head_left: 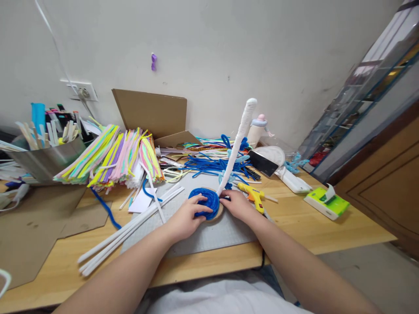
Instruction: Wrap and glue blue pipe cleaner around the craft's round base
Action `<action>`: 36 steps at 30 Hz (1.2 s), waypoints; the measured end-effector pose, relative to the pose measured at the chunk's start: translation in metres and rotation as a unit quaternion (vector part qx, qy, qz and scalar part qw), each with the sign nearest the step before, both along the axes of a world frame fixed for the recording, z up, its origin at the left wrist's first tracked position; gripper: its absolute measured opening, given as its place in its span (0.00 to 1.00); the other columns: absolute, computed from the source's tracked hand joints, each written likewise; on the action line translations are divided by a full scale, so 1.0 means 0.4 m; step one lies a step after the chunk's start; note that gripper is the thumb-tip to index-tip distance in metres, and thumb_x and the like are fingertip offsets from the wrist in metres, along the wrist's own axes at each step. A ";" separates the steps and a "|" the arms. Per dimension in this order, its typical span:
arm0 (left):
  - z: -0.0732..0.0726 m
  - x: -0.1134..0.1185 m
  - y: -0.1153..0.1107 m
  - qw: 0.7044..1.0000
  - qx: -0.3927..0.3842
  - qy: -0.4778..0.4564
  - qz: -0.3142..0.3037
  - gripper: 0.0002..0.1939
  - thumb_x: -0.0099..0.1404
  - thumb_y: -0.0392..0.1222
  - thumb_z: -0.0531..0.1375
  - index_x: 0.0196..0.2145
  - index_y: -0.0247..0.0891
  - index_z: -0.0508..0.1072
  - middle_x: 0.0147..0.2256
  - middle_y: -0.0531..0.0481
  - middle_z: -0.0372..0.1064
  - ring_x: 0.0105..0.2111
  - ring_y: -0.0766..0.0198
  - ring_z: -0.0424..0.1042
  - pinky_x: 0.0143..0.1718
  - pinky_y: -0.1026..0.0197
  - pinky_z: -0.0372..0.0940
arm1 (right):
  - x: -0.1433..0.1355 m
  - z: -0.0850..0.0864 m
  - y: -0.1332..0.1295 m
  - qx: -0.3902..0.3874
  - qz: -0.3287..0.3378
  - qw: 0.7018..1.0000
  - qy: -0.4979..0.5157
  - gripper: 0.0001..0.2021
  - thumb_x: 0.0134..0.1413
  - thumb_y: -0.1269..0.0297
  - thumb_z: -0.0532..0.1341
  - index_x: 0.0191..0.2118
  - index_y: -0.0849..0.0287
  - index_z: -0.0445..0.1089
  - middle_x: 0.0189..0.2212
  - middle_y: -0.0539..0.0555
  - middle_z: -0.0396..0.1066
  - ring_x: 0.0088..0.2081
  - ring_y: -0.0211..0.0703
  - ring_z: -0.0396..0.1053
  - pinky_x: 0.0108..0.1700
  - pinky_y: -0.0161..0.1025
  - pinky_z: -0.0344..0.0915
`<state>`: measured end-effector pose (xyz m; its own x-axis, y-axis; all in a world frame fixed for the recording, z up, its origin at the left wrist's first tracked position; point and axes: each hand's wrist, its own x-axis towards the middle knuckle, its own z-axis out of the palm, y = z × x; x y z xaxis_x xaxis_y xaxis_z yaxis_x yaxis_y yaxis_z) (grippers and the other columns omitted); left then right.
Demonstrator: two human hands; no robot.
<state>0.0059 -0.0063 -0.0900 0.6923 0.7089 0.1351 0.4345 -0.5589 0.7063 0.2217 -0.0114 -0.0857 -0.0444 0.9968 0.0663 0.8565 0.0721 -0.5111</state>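
Your left hand [185,220] presses its fingers down on the blue coil [204,203], which sits on a round base on the grey mat [212,235] near the table's [327,235] front edge. Your right hand [237,205] pinches the white pipe cleaner [237,141] at its foot, just beside the coil, while the rest stands up tilted. Keep the coil flat under the left fingers and wind the white strand snug against its rim. At the back left corner, a metal bin [49,159] holds flat sticks; an open cardboard box [153,113] stands behind the pastel bundles [111,159].
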 end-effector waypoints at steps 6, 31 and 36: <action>0.015 -0.022 0.026 0.998 -0.004 -0.005 -0.066 0.19 0.58 0.30 0.59 0.45 0.47 0.75 0.57 0.49 0.59 0.57 0.56 0.59 0.61 0.51 0.51 | -0.007 0.008 -0.042 0.001 -0.022 1.000 0.010 0.11 0.53 0.66 0.58 0.40 0.58 0.75 0.40 0.56 0.76 0.42 0.45 0.72 0.43 0.36 0.63; 0.046 -0.052 0.036 0.989 0.034 0.011 -0.145 0.16 0.61 0.31 0.57 0.45 0.44 0.73 0.55 0.48 0.62 0.56 0.60 0.60 0.59 0.54 0.52 | 0.005 -0.016 -0.074 0.004 -0.007 1.000 0.029 0.15 0.55 0.63 0.56 0.47 0.52 0.72 0.45 0.53 0.74 0.43 0.46 0.71 0.44 0.38 0.64; 0.035 -0.054 0.035 0.989 0.049 0.000 -0.141 0.15 0.63 0.33 0.56 0.45 0.45 0.73 0.55 0.48 0.62 0.56 0.62 0.60 0.59 0.55 0.53 | 0.006 -0.027 -0.077 0.017 -0.006 0.999 0.041 0.14 0.56 0.62 0.55 0.46 0.51 0.73 0.44 0.52 0.75 0.46 0.46 0.71 0.46 0.37 0.64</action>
<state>-0.0155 0.0079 -0.0762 0.8609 0.4709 0.1926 0.2518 -0.7233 0.6430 0.2242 -0.0421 -0.0966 -0.0264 0.9943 0.1030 0.8129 0.0813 -0.5767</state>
